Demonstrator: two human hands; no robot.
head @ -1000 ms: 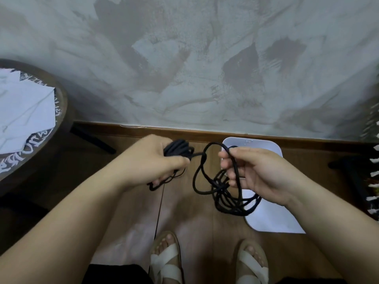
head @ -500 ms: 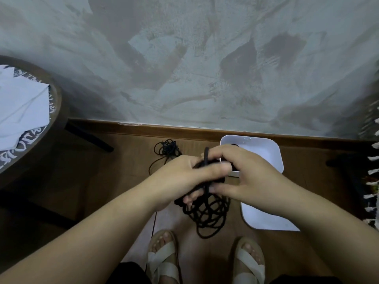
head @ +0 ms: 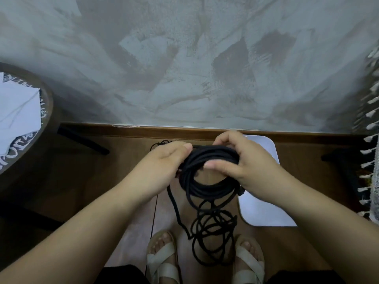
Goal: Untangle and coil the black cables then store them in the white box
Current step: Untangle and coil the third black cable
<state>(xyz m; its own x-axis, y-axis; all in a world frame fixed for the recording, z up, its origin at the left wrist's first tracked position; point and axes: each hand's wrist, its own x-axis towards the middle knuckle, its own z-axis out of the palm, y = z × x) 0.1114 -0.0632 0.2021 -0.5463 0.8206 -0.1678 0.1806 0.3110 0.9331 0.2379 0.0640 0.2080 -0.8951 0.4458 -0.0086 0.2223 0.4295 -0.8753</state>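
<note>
A black cable (head: pixel 207 188) forms a coil of several loops held in front of me above the floor. My left hand (head: pixel 164 162) grips the coil's left side. My right hand (head: pixel 240 160) holds its top and right side, thumb across the loops. Loose tangled loops of the same cable (head: pixel 213 232) hang down between my feet. A second small black cable bundle (head: pixel 162 142) lies on the floor by the skirting, mostly hidden behind my left hand. The white box (head: pixel 266 214) sits on the floor to the right, partly covered by my right hand.
A round dark table (head: pixel 44 111) with white papers stands at the left. The grey wall and wooden skirting (head: pixel 123 131) run across ahead. A fringed white cloth (head: pixel 369 140) hangs at the right edge. My sandalled feet (head: pixel 162 261) are below.
A second ago my hands were apart, the left gripping a small bundle, which now lies on the floor. Both hands have since come together and gathered the cable into a neat coil.
</note>
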